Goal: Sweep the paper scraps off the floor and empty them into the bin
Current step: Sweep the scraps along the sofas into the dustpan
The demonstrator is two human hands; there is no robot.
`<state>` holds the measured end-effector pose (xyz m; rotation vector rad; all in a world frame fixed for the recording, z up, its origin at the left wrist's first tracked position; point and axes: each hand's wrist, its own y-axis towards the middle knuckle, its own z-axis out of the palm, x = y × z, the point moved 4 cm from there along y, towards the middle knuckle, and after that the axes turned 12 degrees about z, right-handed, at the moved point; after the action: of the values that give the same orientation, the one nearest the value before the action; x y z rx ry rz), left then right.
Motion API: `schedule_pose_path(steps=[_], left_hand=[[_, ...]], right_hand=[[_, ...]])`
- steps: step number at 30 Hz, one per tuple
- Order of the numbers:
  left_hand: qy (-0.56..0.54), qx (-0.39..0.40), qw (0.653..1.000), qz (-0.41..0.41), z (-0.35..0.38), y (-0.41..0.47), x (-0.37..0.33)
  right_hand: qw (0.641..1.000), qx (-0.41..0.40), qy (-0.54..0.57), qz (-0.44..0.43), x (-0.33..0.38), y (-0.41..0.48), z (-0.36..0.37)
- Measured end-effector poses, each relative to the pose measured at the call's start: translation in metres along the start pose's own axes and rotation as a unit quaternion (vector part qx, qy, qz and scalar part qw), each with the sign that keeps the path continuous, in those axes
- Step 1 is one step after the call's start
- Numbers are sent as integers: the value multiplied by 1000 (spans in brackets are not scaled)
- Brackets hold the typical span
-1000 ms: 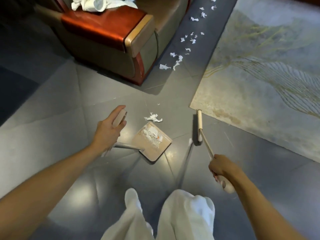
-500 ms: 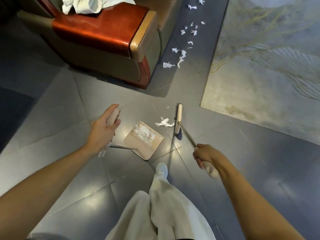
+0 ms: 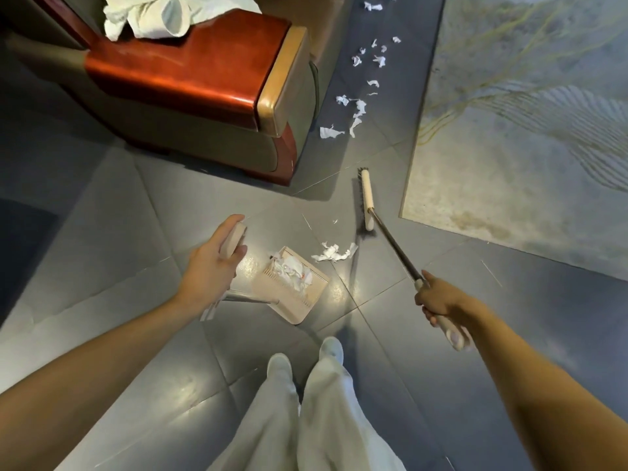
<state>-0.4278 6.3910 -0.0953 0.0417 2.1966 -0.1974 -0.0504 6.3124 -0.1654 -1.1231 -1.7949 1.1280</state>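
Left hand (image 3: pixel 210 266): fingers curled round the beige grip at the top of the long-handled beige plastic dustpan (image 3: pixel 300 295), thumb laid along the grip.
Dustpan: pan was low on the grey tiled floor (image 3: pixel 102 215), just ahead of the feet. A thin metal shaft ran from it back to the left hand. Couldn't tell if it was resting flat.
Scraps in pan: crumpled white paper scraps (image 3: pixel 292 271) were piled inside, up against the toothed edge.
Loose clump: a torn white paper clump (image 3: pixel 334 253) lay on the tile just beside the pan's far corner, between pan and broom head, touching neither.
Broom: cream-backed, dark-bristled broom (image 3: pixel 367 198) on a dark metal shaft. The head stood edge-on beyond the clump, near the rug corner. Bristle contact with the floor wasn't clear.
Right hand (image 3: pixel 438 297): closed in a fist where the shaft met its cream grip, with the grip end sticking out behind the hand.
Scrap trail: more small white paper pieces (image 3: pixel 356 110) were strewn along the dark floor strip between armchair and rug, well apart from the broom.
Armchair: glossy red-brown wooden armrest with brass-coloured end cap (image 3: pixel 190 73) at upper left, with a rumpled white cloth (image 3: pixel 159 15) on top.
Rug: pale patterned rug with wavy lines (image 3: pixel 526 113) at right.
Person: white trousers (image 3: pixel 306 419) and pale shoes at bottom centre.
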Motion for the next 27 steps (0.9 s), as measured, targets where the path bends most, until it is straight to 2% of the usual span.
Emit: schedule_pose_path(steps=[3, 8, 15, 22, 27], left_hand=[[-6, 27, 1000, -9, 0, 6, 9], [-10, 55, 998, -25, 4, 8, 15], [-19, 55, 998, -1, 13, 18, 11], [14, 79, 996, 39, 34, 48, 4], [-5, 68, 996, 49, 39, 64, -1]], right_hand=[[999, 30, 9, 23, -5, 22, 14], [999, 27, 15, 29, -9, 44, 20], [984, -38, -174, 9, -2, 35, 21], [977, 34, -209, 7, -12, -18, 42], [986, 110, -120, 34, -39, -63, 43]])
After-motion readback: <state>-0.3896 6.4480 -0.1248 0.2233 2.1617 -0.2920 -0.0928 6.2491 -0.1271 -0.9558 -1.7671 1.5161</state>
